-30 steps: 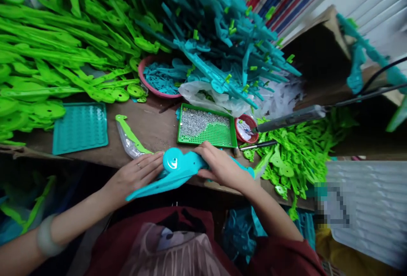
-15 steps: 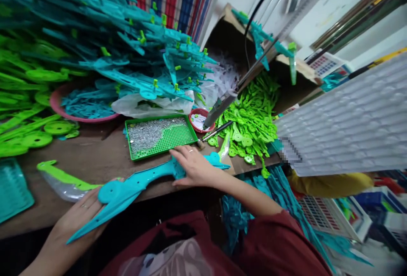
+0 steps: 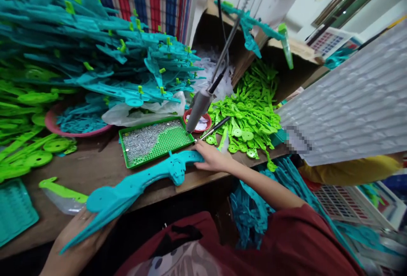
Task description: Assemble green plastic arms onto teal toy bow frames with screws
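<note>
A long turquoise plastic part [image 3: 136,185] lies slantwise over the table's front edge, with a round disc and a pointed tip at its left end. My left hand [image 3: 81,235] is closed round that left end from below, most of its fingers hidden behind the part. My right hand [image 3: 212,156] grips the narrow right end, its fingertips just below the metal end of a black-handled tool [image 3: 216,128]. Above hangs a grey electric screwdriver [image 3: 199,105], its tip at the corner of a green tray [image 3: 168,142] that holds small screws.
Turquoise parts [image 3: 104,51] are piled high at the back left, beside a pink basin [image 3: 52,125]. Green parts [image 3: 248,110] heap at the right by a red basket [image 3: 208,124]. A clear-and-green piece [image 3: 63,195] lies near my left hand. A person's yellow sleeve [image 3: 349,174] shows at right.
My right hand has slid from the top of the turquoise part to its right end, uncovering its middle. The screwdriver hangs more upright. My left hand keeps its hold as the view shifts.
</note>
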`<state>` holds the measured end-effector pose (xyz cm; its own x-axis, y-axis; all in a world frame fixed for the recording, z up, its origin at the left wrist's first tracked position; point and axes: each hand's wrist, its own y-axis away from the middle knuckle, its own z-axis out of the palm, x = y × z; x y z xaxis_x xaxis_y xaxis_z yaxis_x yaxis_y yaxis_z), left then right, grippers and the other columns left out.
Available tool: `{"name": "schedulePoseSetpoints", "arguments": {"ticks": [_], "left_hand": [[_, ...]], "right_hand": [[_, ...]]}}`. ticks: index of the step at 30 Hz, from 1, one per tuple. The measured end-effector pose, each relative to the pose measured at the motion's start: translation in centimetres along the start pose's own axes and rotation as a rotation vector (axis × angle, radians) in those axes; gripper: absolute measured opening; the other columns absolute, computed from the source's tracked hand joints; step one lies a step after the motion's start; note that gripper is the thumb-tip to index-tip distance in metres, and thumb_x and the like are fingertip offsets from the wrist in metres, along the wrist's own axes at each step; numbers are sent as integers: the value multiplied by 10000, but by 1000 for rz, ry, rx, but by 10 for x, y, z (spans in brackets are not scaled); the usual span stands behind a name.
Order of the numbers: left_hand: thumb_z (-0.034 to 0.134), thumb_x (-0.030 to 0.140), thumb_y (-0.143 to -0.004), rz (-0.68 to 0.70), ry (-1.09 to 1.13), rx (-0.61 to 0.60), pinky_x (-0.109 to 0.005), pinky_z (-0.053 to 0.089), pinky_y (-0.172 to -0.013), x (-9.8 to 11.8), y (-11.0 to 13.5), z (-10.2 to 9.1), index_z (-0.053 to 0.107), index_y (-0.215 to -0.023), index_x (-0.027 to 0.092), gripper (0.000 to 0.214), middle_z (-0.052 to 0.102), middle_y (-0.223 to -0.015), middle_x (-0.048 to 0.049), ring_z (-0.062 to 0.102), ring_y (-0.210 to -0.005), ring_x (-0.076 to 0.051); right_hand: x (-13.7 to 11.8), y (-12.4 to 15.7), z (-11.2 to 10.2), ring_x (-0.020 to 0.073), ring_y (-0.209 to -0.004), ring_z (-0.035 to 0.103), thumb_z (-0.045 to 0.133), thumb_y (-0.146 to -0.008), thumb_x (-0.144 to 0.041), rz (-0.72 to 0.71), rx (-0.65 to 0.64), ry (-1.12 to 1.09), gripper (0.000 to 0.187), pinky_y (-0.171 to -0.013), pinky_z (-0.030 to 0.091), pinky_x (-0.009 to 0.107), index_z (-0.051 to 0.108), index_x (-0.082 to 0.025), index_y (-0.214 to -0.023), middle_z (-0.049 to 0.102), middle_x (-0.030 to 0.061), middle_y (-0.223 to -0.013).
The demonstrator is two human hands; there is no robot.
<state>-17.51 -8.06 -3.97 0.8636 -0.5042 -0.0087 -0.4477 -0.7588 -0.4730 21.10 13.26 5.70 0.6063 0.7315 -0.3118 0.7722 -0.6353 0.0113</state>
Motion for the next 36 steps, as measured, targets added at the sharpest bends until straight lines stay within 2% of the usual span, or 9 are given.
{"name": "schedulePoseSetpoints", "arguments": {"ticks": [4,11,17,21,24,27,29,31,36], "left_hand": [[533,173,-846,81,-95,-100,-543,569,-977,0,-15,-15,232,-1605,276,823,596,-1445,-95,660,-1194,-346],[504,258,-982,90,-53,-39,-506,468,-1079,-4,-35,-18,304,-1582,167,639,617,-1416,-139,623,-1247,-342],[425,301,-1011,84,2,-47,-515,436,-1112,-9,-25,-14,405,-1526,198,526,585,-1454,-133,573,-1313,-329],[361,356,-1028,64,63,-67,-565,413,-1108,-6,-31,-22,579,-1355,241,410,616,-1411,-122,538,-1342,-359],[478,421,-999,-85,108,-19,-579,447,-1052,18,-55,-33,606,-1287,209,379,644,-1331,-160,589,-1251,-386],[569,356,-977,-343,321,112,-447,527,-957,67,-94,-42,605,-1205,190,284,681,-1143,-126,665,-1063,-282],[599,326,-961,-484,550,199,-320,563,-778,103,-120,-44,605,-1067,202,163,670,-969,-61,675,-878,-202],[623,329,-944,-589,809,179,-257,548,-657,134,-138,-43,588,-1084,209,188,662,-894,-17,660,-749,-156],[593,306,-940,-717,1087,227,-280,525,-758,172,-139,-39,648,-956,205,116,676,-857,-28,650,-791,-158]], "right_hand": [[5,4,-24,249,-954,580,685,-808,-283,65,88,-124,485,-868,519,408,562,-112,-1245,555,121,-1113],[30,-4,-67,230,-997,582,630,-851,-286,-25,94,-342,311,-946,472,398,653,-133,-1121,633,85,-1044],[43,-27,-77,229,-1011,586,662,-816,-312,-132,133,-362,418,-956,464,399,638,-95,-1172,623,104,-1087],[23,-24,-93,214,-971,606,698,-792,-328,-113,23,-445,380,-908,490,377,654,-126,-1111,650,83,-1064],[-11,-15,-92,151,-725,624,686,-804,-355,41,-196,-773,345,-689,515,284,637,-139,-1068,667,24,-838],[-53,-17,-71,113,-540,579,634,-826,-379,170,-293,-1176,250,-520,462,222,605,-157,-937,627,-21,-642],[-80,-24,-51,113,-500,570,619,-807,-391,225,-229,-1345,229,-465,442,210,578,-169,-850,625,-17,-604],[-105,-30,-31,109,-468,547,632,-782,-410,274,-121,-1409,247,-434,424,206,573,-175,-833,618,-22,-579],[-144,-26,0,93,-474,493,700,-786,-433,304,86,-1325,390,-453,392,204,631,-180,-1075,590,-51,-587]]}}
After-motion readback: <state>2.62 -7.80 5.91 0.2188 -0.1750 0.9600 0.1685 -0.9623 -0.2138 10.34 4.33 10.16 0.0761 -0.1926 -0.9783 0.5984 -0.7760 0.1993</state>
